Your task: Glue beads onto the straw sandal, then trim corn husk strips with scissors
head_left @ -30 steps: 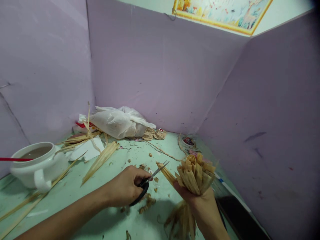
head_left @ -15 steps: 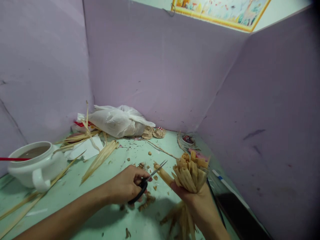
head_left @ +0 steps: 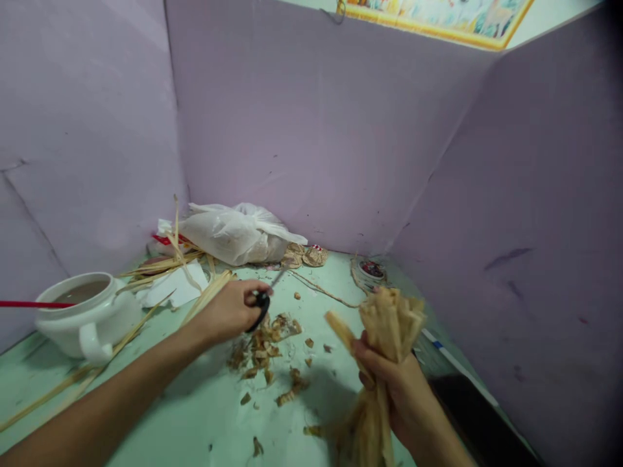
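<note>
My left hand [head_left: 228,311] is closed round the black handles of a pair of scissors [head_left: 265,297], whose blades point away toward the back of the table. My right hand [head_left: 396,383] grips a bundle of dry tan husk leaves [head_left: 389,321] upright by its middle; one leaf sticks out to the left and the lower ends hang down past my wrist. The two hands are well apart. Between them, brown cut scraps [head_left: 265,340] lie scattered on the pale green table [head_left: 195,415].
A white bowl with brown liquid [head_left: 82,311] and a red stick [head_left: 24,303] stands at the left. Long straw strips [head_left: 160,272] and a white plastic bag [head_left: 233,233] lie at the back. Purple boards wall in the table on three sides.
My left hand has drawn the scissors away from the bundle, back and to the left. The right hand has shifted the bundle slightly right and down. More scraps show on the table.
</note>
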Action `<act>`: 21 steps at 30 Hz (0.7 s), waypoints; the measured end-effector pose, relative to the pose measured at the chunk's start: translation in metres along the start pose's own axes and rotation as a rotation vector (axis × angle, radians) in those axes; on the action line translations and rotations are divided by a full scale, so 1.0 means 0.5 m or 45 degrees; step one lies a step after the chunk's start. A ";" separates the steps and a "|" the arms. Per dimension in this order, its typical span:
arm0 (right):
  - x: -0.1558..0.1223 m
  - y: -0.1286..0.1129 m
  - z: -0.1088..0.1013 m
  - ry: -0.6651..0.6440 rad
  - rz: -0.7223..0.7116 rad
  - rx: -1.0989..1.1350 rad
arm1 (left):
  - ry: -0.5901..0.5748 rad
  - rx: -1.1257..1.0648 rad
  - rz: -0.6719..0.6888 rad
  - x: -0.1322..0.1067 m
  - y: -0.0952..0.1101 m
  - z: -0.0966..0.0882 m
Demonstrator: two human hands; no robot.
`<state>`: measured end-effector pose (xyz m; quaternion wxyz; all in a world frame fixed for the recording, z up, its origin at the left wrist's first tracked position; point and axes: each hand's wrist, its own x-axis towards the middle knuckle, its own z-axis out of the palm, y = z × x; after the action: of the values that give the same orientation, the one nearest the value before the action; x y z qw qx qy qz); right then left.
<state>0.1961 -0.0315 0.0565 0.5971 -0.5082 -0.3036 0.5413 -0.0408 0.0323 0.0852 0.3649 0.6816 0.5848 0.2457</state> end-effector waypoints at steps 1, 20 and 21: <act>-0.001 -0.004 -0.001 -0.040 0.101 0.142 | 0.185 0.287 0.025 0.011 -0.010 -0.024; 0.003 -0.002 -0.007 -0.204 0.454 0.621 | 0.404 0.758 -0.182 0.079 -0.103 -0.110; 0.003 0.000 -0.006 -0.211 0.457 0.624 | 0.405 0.747 -0.163 0.077 -0.095 -0.118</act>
<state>0.1988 -0.0311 0.0552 0.5698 -0.3489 -0.1171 0.7348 -0.1074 0.0847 0.0805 0.0722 0.6725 0.7218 0.1468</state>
